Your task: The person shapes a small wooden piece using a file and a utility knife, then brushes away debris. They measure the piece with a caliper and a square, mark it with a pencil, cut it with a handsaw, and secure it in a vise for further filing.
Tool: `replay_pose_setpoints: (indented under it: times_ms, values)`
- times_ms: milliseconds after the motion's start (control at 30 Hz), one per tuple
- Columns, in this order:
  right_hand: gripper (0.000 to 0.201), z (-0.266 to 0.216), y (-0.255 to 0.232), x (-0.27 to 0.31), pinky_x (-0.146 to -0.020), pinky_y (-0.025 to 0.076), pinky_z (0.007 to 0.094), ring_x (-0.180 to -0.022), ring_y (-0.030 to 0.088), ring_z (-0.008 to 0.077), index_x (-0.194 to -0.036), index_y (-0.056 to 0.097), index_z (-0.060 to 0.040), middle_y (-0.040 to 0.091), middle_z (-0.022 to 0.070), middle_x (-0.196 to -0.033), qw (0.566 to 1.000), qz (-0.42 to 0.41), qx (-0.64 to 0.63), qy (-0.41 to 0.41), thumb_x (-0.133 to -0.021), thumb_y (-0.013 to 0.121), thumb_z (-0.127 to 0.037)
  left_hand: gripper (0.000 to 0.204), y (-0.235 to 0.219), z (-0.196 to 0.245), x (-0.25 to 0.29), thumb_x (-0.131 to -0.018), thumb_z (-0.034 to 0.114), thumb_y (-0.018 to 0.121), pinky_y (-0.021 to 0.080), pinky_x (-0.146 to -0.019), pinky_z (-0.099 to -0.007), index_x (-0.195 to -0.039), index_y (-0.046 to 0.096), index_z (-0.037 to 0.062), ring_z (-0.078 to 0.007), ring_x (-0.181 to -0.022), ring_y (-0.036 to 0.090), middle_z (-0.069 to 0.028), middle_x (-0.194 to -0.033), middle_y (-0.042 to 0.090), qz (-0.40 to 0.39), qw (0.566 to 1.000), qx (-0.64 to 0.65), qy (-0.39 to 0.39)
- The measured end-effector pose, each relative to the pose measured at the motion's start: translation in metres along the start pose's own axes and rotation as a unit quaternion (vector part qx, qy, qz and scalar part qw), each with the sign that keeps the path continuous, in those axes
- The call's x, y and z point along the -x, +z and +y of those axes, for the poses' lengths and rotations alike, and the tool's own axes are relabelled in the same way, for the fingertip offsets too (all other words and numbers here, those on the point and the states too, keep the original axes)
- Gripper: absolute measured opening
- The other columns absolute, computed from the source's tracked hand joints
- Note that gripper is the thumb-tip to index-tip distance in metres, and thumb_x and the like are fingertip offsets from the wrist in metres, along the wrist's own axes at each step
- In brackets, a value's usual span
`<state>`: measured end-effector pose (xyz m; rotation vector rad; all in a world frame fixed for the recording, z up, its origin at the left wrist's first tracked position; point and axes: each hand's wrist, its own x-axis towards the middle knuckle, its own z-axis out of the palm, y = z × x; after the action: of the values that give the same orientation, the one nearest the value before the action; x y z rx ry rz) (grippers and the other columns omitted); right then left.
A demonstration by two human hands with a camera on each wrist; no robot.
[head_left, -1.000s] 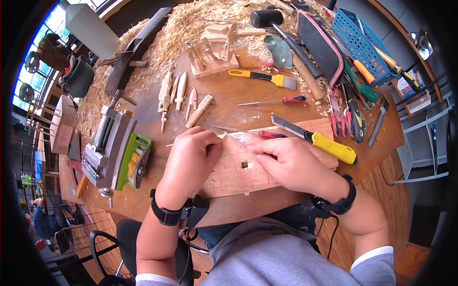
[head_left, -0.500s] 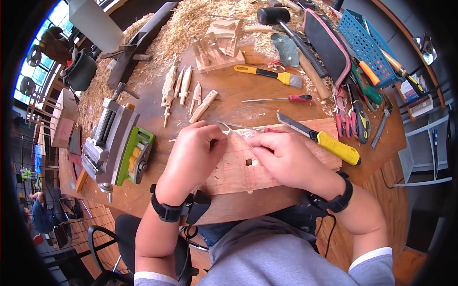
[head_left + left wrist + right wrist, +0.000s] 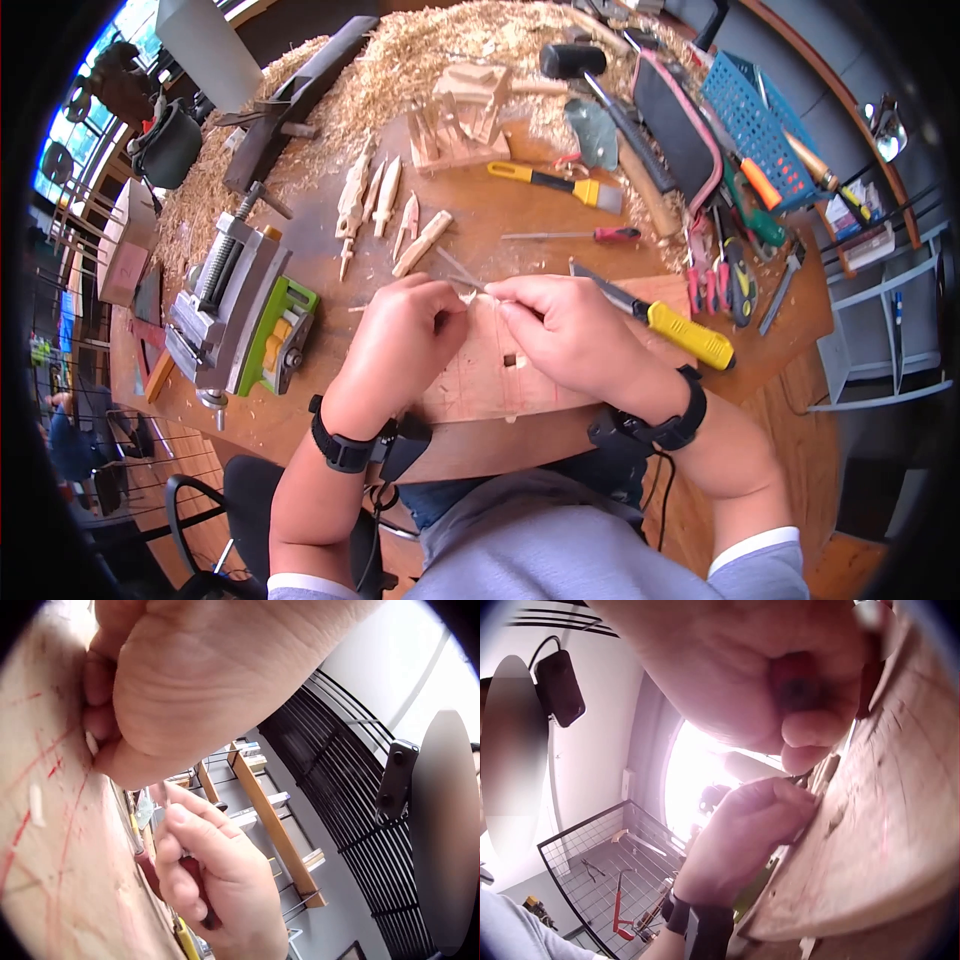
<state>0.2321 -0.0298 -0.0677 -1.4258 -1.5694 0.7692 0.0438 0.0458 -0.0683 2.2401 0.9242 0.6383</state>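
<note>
My right hand (image 3: 565,330) grips a slim needle file (image 3: 458,267); its red handle with a black end (image 3: 799,686) sits inside the curled fingers in the right wrist view. The file's thin grey shaft slants out past the fingertips toward the far left. Close beside it, my left hand (image 3: 405,325) pinches a small pale piece of wood (image 3: 468,298), mostly hidden by the fingers. Both hands are low over a flat wooden board (image 3: 480,385) marked with red lines and pierced by a small square hole (image 3: 513,360).
A yellow utility knife (image 3: 690,335) lies across the board's right end. Beyond the board are carved wooden pieces (image 3: 383,200), another red-handled file (image 3: 615,234) and a yellow brush (image 3: 595,192). To the left stands a vise (image 3: 230,310); wood shavings (image 3: 450,45) cover the far side.
My right hand has moved left, close to the left hand. The file has swung to a steeper slant, and its red handle, earlier partly visible, is now hidden by the hand in the head view.
</note>
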Motion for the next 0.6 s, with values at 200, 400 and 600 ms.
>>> replay_pose_setpoints:
  times_ms: [200, 400, 600]
  values:
    - [0.028, -0.007, -0.021, -0.007, -0.055, 0.049, 0.0211, -0.067, 0.057, 0.0032, -0.119, 0.06, 0.0034, 0.063, -0.0001, -0.084, 0.953, -0.046, -0.232, 0.191, -0.097, 0.061, -0.013, 0.005, -0.005, 0.001, 0.005, -0.086, -0.001, 0.065, 0.047, -0.064, -0.0268, -0.09, 0.063, -0.0001, -0.0128, -0.072, 0.058, -0.0037, -0.079, 0.062, -0.029, 0.973, 0.207, -0.098]
    - [0.02, -0.01, -0.012, -0.002, -0.059, 0.047, 0.0186, -0.072, 0.056, 0.001, -0.109, 0.059, -0.0017, 0.061, -0.0024, -0.088, 0.925, -0.083, -0.318, 0.193, -0.092, 0.068, -0.008, 0.009, -0.002, -0.002, 0.009, -0.096, 0.004, 0.062, 0.042, -0.064, -0.0183, -0.104, 0.06, 0.0024, -0.0001, -0.077, 0.049, 0.0061, -0.084, 0.055, -0.103, 0.885, 0.44, -0.109]
    - [0.014, -0.008, -0.007, -0.001, -0.063, 0.047, 0.0185, -0.073, 0.054, 0.0006, -0.102, 0.06, -0.0023, 0.06, -0.0037, -0.085, 0.929, -0.1, -0.318, 0.159, -0.093, 0.068, -0.008, 0.008, 0.002, 0.0, 0.009, -0.096, 0.004, 0.061, 0.043, -0.064, -0.0185, -0.104, 0.06, 0.0012, -0.0006, -0.077, 0.05, 0.0052, -0.085, 0.057, -0.109, 0.888, 0.431, -0.115]
